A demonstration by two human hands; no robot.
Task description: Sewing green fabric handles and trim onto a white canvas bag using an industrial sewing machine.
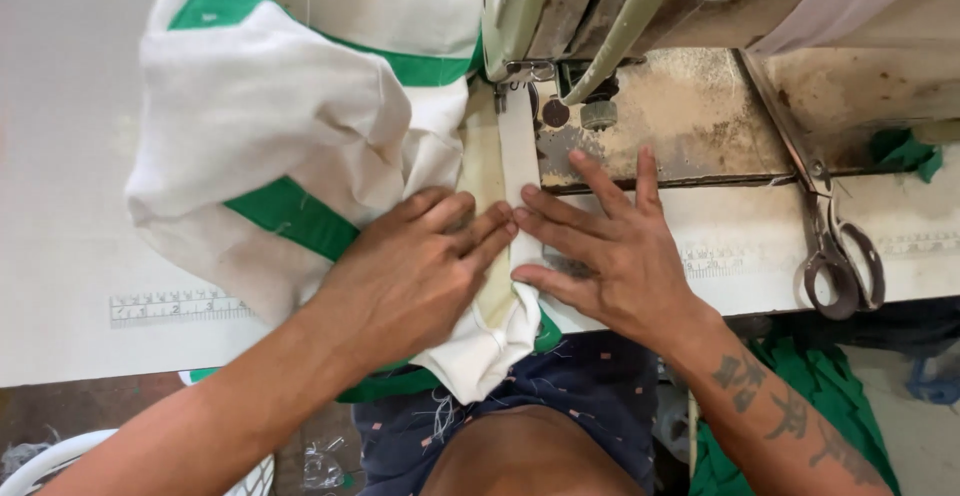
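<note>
- Cream fabric [260,116] with green stripes is lying bunched on the white worktable [60,206], its folded edge strip [518,156] running straight up under the sewing machine's presser foot [515,74].
- Left hand [405,276] is pressing flat on the cloth, fingers extended and gripping nothing; its fingertips are meeting those of the other hand at the strip.
- Right hand [610,251] is lying open and spread, fingers resting on the strip's right edge and on the machine bed [680,126].
- Sewing machine [570,6], pale green and worn, is rising just beyond the hands; its bed is looking rusty and scuffed.
- Metal scissors [840,256] are lying well to the right, apart from both hands.
- Printed ruler marks [175,308] are showing on the table's left part.
- Green scraps [830,386] are lying below the table edge.
</note>
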